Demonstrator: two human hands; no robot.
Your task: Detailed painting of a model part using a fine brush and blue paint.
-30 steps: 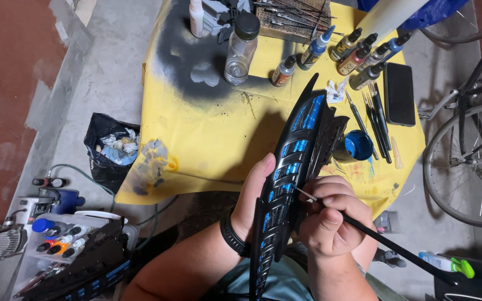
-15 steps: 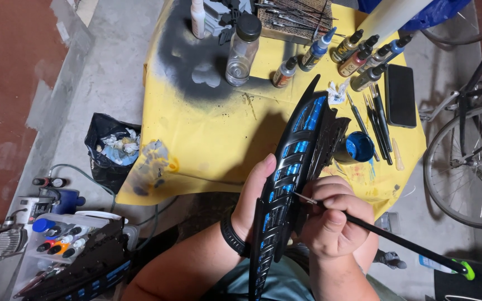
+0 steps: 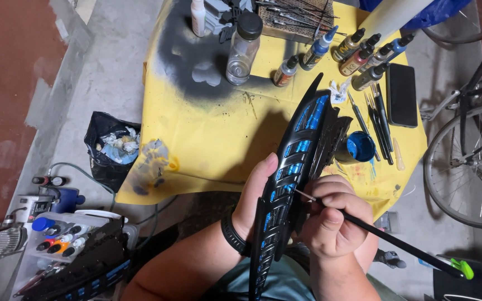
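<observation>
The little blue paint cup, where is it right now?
In the head view, the blue paint cup sits on the yellow cloth, right of the long black and blue piece, just left of the spare brushes and above the right hand.

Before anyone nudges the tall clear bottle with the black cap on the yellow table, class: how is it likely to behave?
The clear bottle stands upright and looks tall for its base, so a push near the black cap would probably tip it. It looks round, so once down it may roll across the yellow table cover. It seems mostly empty, so likely light, and its smooth wall may be slippery.
</observation>
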